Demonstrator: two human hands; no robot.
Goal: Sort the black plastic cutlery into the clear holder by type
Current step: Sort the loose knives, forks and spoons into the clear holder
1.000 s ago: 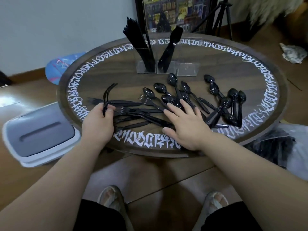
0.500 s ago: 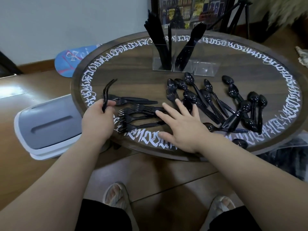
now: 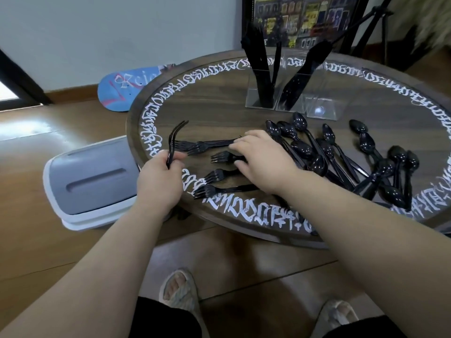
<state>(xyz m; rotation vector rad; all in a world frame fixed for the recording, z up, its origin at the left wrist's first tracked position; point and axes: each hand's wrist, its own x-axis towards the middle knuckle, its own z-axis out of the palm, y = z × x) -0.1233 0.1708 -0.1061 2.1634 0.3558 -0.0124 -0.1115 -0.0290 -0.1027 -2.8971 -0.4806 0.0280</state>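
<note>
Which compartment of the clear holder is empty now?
The right one. The holder shows only clear walls and table there, while black cutlery stands in the left compartment and more leans in the middle one.

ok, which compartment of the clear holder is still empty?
The right-hand compartment of the clear holder: only clear plastic shows there. The left compartment and middle compartment each hold upright black cutlery.

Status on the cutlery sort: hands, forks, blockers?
Left hand grips upright forks. Right hand on loose forks, grip unclear. Clear holder unobstructed; spoons unsorted.
</note>
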